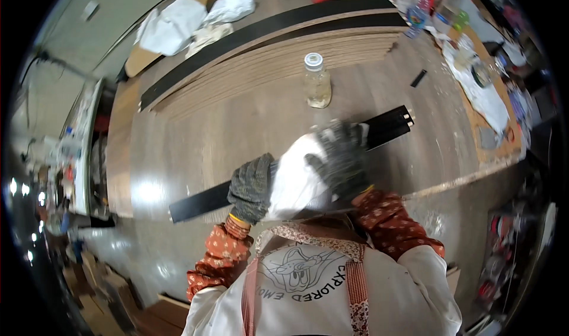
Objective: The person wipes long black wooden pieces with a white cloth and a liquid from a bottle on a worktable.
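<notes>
Gripping one black strip, one white cloth

White cloth hides the black strip's middle, seemingly.

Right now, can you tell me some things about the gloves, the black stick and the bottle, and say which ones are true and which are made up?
1. Both hands wear dark knitted gloves. True: the left hand and the right hand are both gloved.
2. The long black strip lies on the floor. False: it lies across the wooden tabletop, under the hands.
3. A white cloth sits between the two hands, on the strip. True.
4. The bottle is lying on its side. False: it stands upright with its white cap on.
5. The right hand holds the bottle. False: the bottle stands apart, farther up the table; the right hand is on the cloth.
</notes>
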Available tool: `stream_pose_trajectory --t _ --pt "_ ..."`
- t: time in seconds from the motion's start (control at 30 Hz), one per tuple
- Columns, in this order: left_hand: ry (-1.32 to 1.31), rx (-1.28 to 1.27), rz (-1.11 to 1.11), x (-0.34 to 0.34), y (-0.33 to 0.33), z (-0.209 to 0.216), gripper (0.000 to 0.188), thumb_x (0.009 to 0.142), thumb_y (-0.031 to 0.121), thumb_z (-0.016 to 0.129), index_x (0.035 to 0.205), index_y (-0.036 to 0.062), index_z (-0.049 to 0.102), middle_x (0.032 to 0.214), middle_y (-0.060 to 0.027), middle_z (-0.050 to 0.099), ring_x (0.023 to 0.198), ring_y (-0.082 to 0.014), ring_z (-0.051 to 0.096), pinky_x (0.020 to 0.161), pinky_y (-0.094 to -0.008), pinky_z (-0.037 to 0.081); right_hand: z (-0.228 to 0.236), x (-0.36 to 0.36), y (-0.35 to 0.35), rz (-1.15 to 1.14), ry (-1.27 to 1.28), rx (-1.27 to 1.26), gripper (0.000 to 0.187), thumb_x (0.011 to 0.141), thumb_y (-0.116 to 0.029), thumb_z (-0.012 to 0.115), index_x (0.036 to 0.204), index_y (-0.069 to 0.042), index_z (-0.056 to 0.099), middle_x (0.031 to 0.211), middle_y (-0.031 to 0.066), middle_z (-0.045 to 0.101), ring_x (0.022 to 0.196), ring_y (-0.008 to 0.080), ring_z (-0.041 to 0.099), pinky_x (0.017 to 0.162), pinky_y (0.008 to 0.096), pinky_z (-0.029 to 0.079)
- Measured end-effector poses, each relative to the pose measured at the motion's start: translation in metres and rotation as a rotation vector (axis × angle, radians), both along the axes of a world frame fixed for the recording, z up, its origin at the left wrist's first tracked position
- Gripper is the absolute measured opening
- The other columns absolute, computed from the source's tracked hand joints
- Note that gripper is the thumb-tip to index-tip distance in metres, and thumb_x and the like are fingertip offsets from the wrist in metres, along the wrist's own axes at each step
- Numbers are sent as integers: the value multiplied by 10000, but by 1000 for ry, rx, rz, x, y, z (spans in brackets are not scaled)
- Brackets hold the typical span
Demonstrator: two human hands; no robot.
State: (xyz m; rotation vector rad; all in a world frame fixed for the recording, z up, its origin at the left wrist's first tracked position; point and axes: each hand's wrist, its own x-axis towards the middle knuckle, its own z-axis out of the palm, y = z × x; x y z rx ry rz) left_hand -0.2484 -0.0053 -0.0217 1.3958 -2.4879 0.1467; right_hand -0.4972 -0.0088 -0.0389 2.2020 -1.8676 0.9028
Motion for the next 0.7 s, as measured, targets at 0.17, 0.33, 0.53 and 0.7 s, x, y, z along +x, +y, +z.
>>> stream_pose_trajectory --t 0.17,0.33,0.53,0.7 --pt "141 -7 -50 5 1 -2 583 796 337 624 1305 72 524 1137 -121 631 965 -322 595 883 -456 434 -15 -30 -5 25 -557 153 456 922 -403 528 1295 -141 534 1361 153 471 1312 331 384 1101 522 265" --pt "157 -37 -51 1 1 0 806 698 569 732 1298 75 521 1092 -128 628 955 -311 601 855 -454 451 -10 -180 -9 -609 7 118 420 958 -376 463 1277 -112 534 1240 163 546 1197 342 483 1019 431 380" --pt "128 51 -29 1 -4 12 807 700 547 736 1309 74 496 979 -133 599 872 -323 572 779 -462 446 36 -259 64 -775 -210 -144 415 970 -293 517 1320 -69 520 1310 183 548 1221 330 510 1026 395 391" --pt "28 249 -75 -7 -21 34 831 697 513 773 1321 47 484 1108 -155 612 956 -313 592 861 -456 467 98 -234 97 -521 -131 -242 387 950 -192 563 1309 -50 536 1334 162 541 1260 282 492 1064 370 365"
